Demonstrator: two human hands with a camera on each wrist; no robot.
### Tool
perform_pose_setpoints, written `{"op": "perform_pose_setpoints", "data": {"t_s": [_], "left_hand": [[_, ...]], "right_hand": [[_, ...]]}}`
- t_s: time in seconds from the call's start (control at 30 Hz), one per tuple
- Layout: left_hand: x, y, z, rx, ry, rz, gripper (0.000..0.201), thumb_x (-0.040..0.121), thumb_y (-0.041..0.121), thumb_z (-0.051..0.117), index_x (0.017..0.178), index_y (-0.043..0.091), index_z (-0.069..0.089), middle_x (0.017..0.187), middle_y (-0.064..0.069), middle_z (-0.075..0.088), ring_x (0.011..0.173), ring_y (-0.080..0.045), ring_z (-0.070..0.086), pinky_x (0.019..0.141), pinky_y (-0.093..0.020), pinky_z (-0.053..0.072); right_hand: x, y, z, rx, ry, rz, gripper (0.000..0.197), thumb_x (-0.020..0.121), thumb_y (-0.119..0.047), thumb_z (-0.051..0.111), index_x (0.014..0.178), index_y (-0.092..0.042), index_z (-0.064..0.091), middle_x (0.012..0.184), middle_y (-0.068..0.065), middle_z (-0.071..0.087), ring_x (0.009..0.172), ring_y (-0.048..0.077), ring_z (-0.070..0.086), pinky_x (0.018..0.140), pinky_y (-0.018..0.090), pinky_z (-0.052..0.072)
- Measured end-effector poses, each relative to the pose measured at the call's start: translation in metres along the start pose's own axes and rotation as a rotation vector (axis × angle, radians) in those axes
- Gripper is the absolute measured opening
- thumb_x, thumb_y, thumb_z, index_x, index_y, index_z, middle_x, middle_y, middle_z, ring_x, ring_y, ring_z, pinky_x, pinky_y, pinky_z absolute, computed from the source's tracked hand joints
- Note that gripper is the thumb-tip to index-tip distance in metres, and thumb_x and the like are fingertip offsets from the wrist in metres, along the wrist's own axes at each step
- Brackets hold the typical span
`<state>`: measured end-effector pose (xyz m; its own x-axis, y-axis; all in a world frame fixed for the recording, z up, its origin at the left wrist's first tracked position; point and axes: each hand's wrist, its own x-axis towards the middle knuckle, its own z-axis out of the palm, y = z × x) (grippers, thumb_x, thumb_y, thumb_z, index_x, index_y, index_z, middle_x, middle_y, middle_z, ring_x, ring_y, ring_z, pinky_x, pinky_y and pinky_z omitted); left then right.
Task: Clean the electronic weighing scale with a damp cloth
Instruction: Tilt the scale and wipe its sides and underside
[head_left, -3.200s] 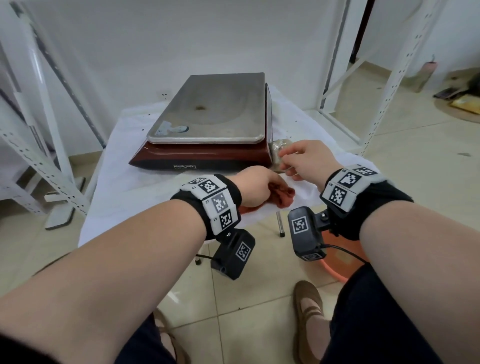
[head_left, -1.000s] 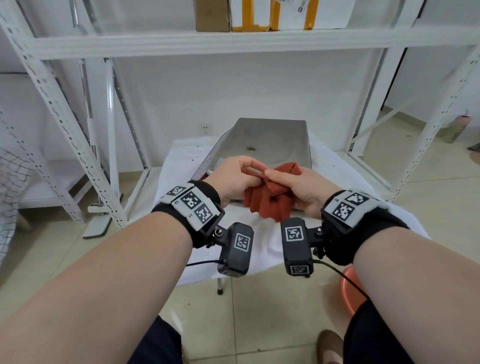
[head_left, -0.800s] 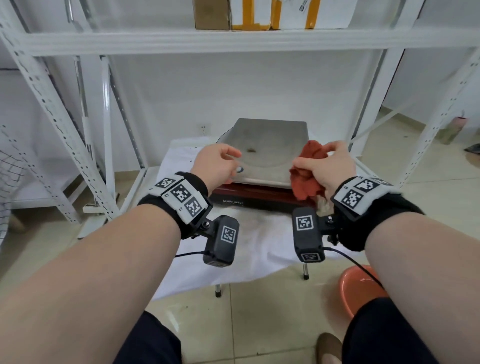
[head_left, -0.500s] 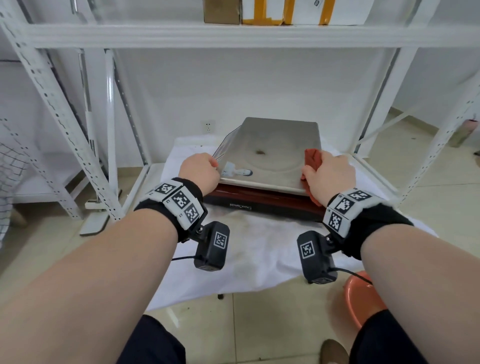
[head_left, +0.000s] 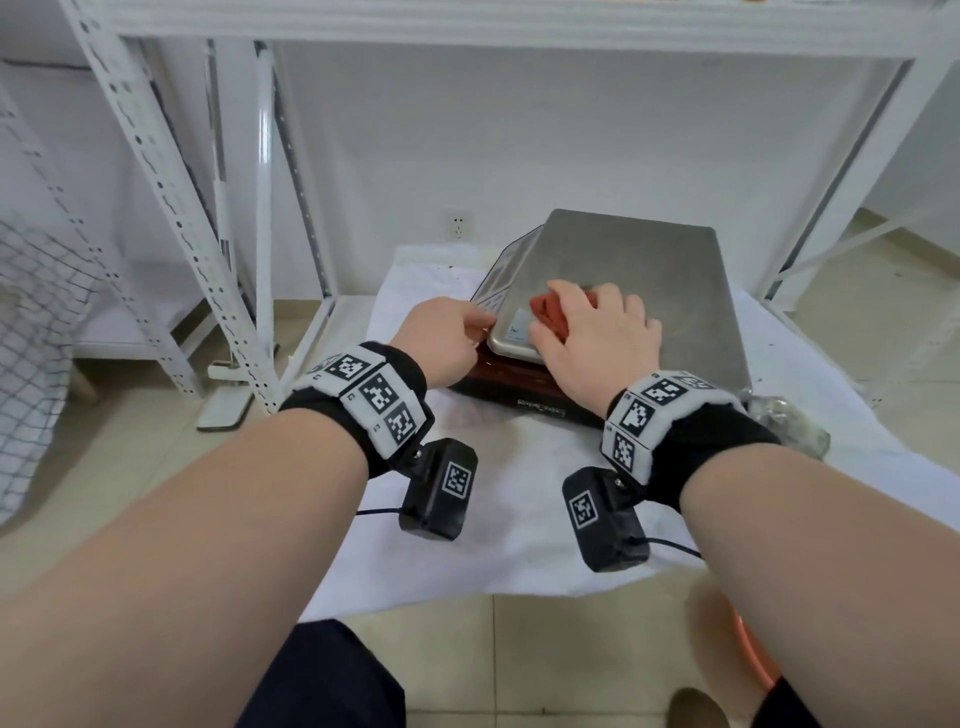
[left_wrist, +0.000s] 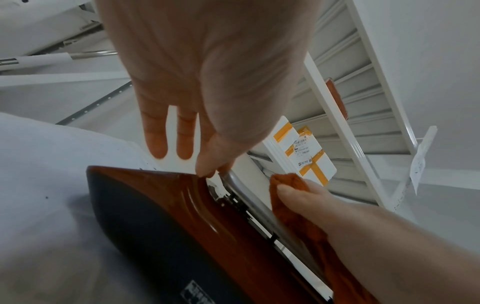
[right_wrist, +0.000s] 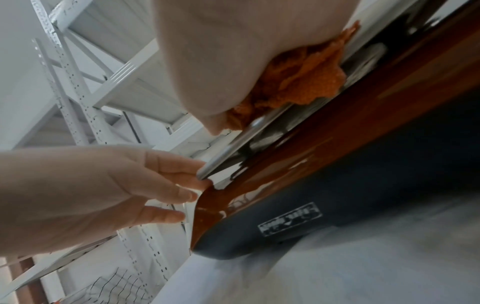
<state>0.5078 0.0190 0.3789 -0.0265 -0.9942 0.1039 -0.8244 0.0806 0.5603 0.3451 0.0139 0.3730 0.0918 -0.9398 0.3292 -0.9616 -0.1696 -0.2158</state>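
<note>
The weighing scale, a steel platter (head_left: 649, 280) on a red-brown base (head_left: 514, 376), stands on a table under a white cover. My right hand (head_left: 597, 338) lies on the platter's near left corner, fingers curled over a bunched orange-red cloth (head_left: 548, 312) and pressing it onto the steel. The cloth (right_wrist: 306, 82) bulges out under the palm and over the platter's rim. My left hand (head_left: 447, 338) is beside that corner with fairly straight fingers (right_wrist: 182, 176), their tips touching the platter's corner (left_wrist: 228, 174) and the base (left_wrist: 182, 205).
The white cover (head_left: 519, 493) hangs over the table's near edge. White perforated rack uprights (head_left: 171, 208) stand on the left, more on the right. A crumpled clear bag (head_left: 789, 421) lies right of the scale. An orange basin (head_left: 758, 660) sits on the floor. Taped boxes (left_wrist: 306, 156) are on the shelf above.
Both hands held the cloth a second ago. The right hand then took it to the platter's right edge and has now slid it to the near left corner. The left hand stays there.
</note>
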Motion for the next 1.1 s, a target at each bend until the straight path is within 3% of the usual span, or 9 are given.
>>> {"op": "perform_pose_setpoints", "data": {"t_s": [0.13, 0.27, 0.4, 0.5, 0.77, 1.1], "left_hand": [[0.000, -0.003, -0.002, 0.030, -0.002, 0.051, 0.050, 0.079, -0.005, 0.047, 0.121, 0.017, 0.063, 0.113, -0.003, 0.069, 0.107, -0.018, 0.059, 0.094, -0.022, 0.042], [0.001, -0.002, -0.002, 0.130, 0.017, 0.085, 0.033, 0.081, -0.001, 0.048, 0.108, 0.009, 0.065, 0.105, -0.009, 0.068, 0.102, -0.026, 0.058, 0.086, -0.029, 0.043], [0.001, -0.002, -0.003, 0.120, -0.017, 0.064, 0.041, 0.080, 0.000, 0.048, 0.115, 0.015, 0.064, 0.108, -0.002, 0.069, 0.102, -0.022, 0.057, 0.081, -0.021, 0.039], [0.000, 0.002, -0.003, 0.127, -0.017, 0.059, 0.043, 0.080, 0.001, 0.049, 0.117, 0.017, 0.063, 0.109, -0.002, 0.069, 0.105, -0.021, 0.058, 0.086, -0.024, 0.041], [-0.001, 0.016, 0.001, 0.194, 0.004, -0.021, 0.043, 0.083, 0.005, 0.050, 0.123, 0.018, 0.058, 0.117, -0.003, 0.065, 0.115, -0.021, 0.053, 0.096, -0.027, 0.042], [-0.012, 0.033, 0.004, 0.269, -0.041, -0.079, 0.039, 0.083, 0.004, 0.047, 0.120, 0.014, 0.056, 0.114, -0.008, 0.062, 0.105, -0.026, 0.055, 0.079, -0.025, 0.040]], "right_hand": [[0.009, -0.019, 0.007, 0.049, -0.052, -0.056, 0.045, 0.090, -0.056, 0.041, 0.131, -0.038, 0.043, 0.130, 0.007, 0.046, 0.120, 0.032, 0.041, 0.097, 0.043, 0.032], [0.010, -0.030, 0.012, 0.100, -0.052, -0.110, 0.042, 0.091, -0.057, 0.036, 0.129, -0.044, 0.046, 0.131, 0.001, 0.047, 0.118, 0.029, 0.043, 0.096, 0.041, 0.032], [0.006, -0.021, 0.010, 0.141, -0.070, -0.182, 0.034, 0.092, -0.051, 0.041, 0.125, -0.046, 0.050, 0.129, -0.003, 0.047, 0.115, 0.028, 0.044, 0.095, 0.039, 0.034], [0.003, -0.011, 0.007, 0.197, -0.080, -0.211, 0.031, 0.090, -0.044, 0.048, 0.121, -0.046, 0.053, 0.126, -0.005, 0.047, 0.113, 0.026, 0.044, 0.096, 0.037, 0.034], [-0.013, 0.037, -0.007, 0.244, -0.057, -0.152, 0.029, 0.088, -0.042, 0.051, 0.116, -0.042, 0.056, 0.122, -0.006, 0.051, 0.112, 0.026, 0.048, 0.098, 0.036, 0.037], [-0.032, 0.086, -0.029, 0.258, -0.052, -0.023, 0.031, 0.089, -0.031, 0.053, 0.119, -0.033, 0.057, 0.122, 0.004, 0.049, 0.115, 0.030, 0.046, 0.099, 0.034, 0.036]]}}
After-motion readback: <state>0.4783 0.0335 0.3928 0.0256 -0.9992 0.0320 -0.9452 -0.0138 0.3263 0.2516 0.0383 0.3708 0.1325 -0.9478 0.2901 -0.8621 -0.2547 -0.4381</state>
